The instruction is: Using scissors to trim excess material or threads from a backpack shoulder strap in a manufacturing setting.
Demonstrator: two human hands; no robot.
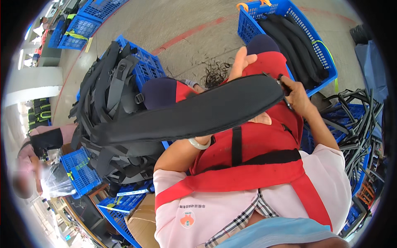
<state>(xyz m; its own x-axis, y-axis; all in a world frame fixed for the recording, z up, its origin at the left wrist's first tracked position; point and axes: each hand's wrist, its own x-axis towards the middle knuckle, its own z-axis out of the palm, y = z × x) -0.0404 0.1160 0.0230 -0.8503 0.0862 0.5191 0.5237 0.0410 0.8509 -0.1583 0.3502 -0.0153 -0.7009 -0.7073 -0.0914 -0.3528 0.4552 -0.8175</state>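
Note:
A long black padded strap (pixel 194 109) lies across my lap, its wide rounded end toward the right. My left hand (pixel 240 64) holds it from behind. Fingers show beyond its far edge and another part of the hand below its near edge; the palm is hidden. On my left wrist is a pale bangle (pixel 199 144). At the strap's right end, my right hand (pixel 297 96) is closed around small dark snips (pixel 288 102), partly covered by the fingers. The snips are close to the strap's edge. Beneath lies my red apron (pixel 258 142).
At the left, grey and black straps (pixel 111 87) are heaped over a blue crate (pixel 144 62). Another blue crate (pixel 316 49) at far right holds black padded pieces. Thin dark strips (pixel 355 124) pile up at right. Black scraps (pixel 217 71) litter the floor. A person (pixel 31 161) is at far left.

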